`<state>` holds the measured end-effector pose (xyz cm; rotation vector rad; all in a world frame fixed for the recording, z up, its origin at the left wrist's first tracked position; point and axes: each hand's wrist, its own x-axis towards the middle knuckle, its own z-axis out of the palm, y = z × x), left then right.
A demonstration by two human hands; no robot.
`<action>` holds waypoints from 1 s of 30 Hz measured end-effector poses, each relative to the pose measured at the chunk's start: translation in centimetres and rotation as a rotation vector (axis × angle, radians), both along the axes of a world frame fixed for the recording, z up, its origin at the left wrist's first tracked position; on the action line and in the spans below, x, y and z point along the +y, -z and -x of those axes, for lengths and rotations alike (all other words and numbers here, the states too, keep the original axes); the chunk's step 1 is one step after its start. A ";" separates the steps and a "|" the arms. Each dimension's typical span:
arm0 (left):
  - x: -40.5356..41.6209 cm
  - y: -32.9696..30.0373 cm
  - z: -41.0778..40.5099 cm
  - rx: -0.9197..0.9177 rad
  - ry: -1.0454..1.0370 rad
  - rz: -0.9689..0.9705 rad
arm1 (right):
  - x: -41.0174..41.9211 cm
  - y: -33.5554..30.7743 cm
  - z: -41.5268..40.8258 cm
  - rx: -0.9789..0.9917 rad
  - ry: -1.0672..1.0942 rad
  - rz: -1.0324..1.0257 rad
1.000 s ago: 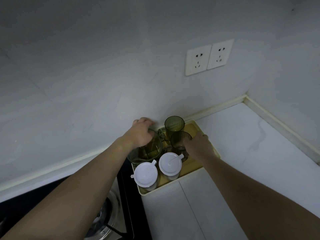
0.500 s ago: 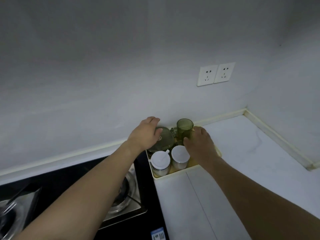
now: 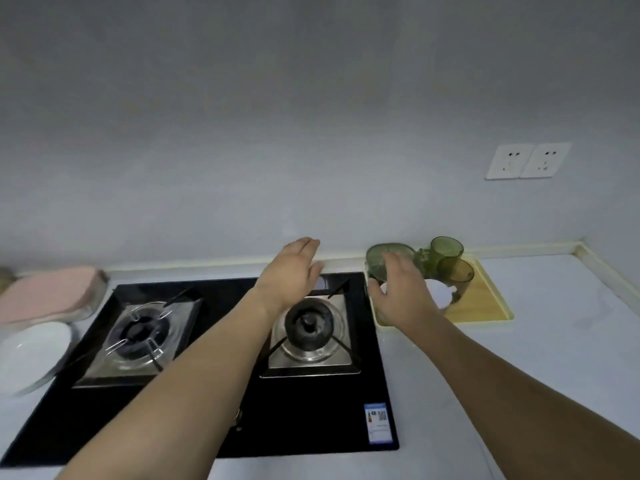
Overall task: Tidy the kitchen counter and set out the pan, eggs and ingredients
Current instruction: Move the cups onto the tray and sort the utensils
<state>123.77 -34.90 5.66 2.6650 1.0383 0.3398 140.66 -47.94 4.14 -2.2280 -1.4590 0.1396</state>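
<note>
Both hands are hovering open and empty: the left hand [image 3: 294, 271] over the stove [image 3: 221, 358], the right hand [image 3: 401, 292] above the yellow tray [image 3: 485, 299] of green cups [image 3: 446, 247]. White lids, probably seasoning jars, sit beneath it; lifting them straight up should avoid knocking the cups.

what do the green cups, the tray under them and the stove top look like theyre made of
Green cups: see-through tinted green with a smooth shine, so glass or clear plastic; the look leaves it open.
Tray: pale yellow raised rim, likely plastic, with a matte floor showing wood-like grain, possibly bamboo or a print.
Stove top: glossy black and mirror-flat with reflections, probably tempered glass; the burner surrounds look like brushed metal.
</note>
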 end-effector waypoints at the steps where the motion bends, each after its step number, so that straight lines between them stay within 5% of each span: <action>1: -0.6 -0.4 1.9 -0.012 -0.048 -0.007 | 0.2 -0.3 1.5 0.001 -0.049 -0.014; 14: -10.3 -1.8 22.9 0.007 -0.539 -0.051 | 0.4 -0.9 19.0 0.080 -0.576 0.035; 30: -18.6 -3.2 55.3 0.002 -1.029 -0.052 | 0.9 -3.3 51.4 0.069 -1.045 0.025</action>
